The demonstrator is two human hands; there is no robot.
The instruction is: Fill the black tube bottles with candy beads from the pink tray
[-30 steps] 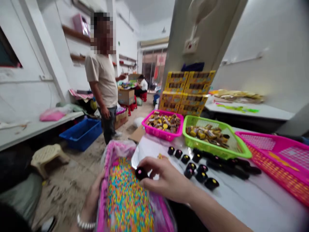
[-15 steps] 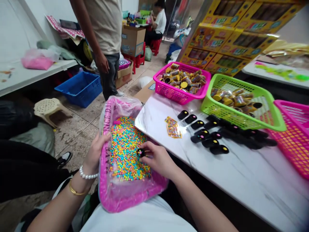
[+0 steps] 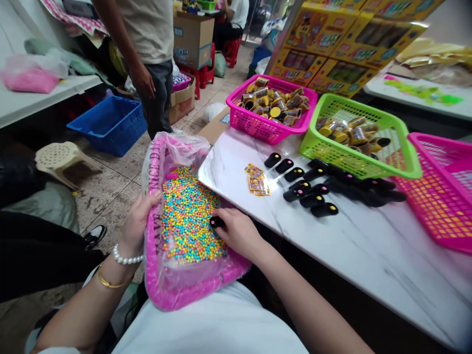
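Observation:
On my lap tilts a pink tray [image 3: 191,294] lined with clear plastic, holding a layer of small multicoloured balls [image 3: 186,211]. My left hand [image 3: 137,221] is closed round the tray's left rim, thumb on top. A small black tube [image 3: 216,222] is pinched in the fingers of my right hand [image 3: 239,233], low over the balls at the tray's right side. Whether it touches them I cannot tell. To the right, on the marbled table [image 3: 354,265], lie several similar black tubes [image 3: 324,210], many with a yellow or pink ball at one end.
Small printed packets [image 3: 257,181] lie near the table's left end. Behind them stand a pink basket [image 3: 254,124] and a green basket [image 3: 332,156] of yellow-brown tubes. Another pink basket [image 3: 438,216] is at right. Beyond the tray are a person [image 3: 147,29] standing and a blue crate [image 3: 110,129].
My view has shifted, so the scene sits higher and further left. The black tube in my right hand has turned; the pink ball seen at its end is now less visible.

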